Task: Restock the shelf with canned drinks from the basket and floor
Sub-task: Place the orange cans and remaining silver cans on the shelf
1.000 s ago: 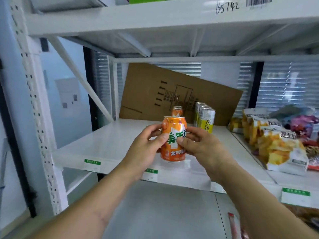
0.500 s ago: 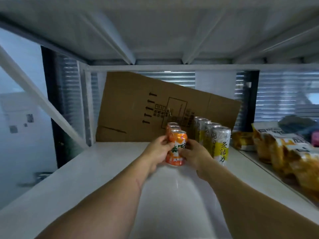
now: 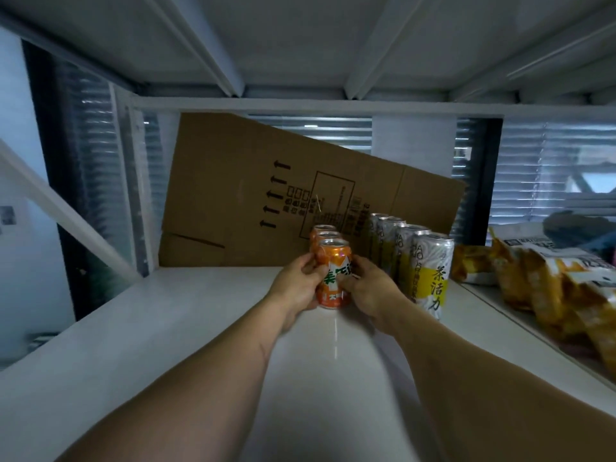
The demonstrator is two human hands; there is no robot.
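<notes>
Right now the white shelf [image 3: 173, 328] stretches out in front of me, with the underside of the next level close overhead. At its back a flattened cardboard box [image 3: 240, 201] leans tilted against the rear rail, printed with arrows and small text. Off to my right, on the neighbouring board, lie yellow snack bags [image 3: 546, 288] in a loose heap. Between those bags and my hands stands a row of tall silver and yellow cans [image 3: 430, 275], lined up front to back. Just left of that row is a shorter line of orange cans [image 3: 324, 232], two of them behind the one I am handling. That front orange can [image 3: 333, 278] stands upright, its base on the shelf or just above it; I cannot tell which. My left hand [image 3: 296, 288] wraps its fingers round the can's left side, thumb on the label. My right hand [image 3: 368, 291] curls round the right side in the same way, so both hands grip it together.
</notes>
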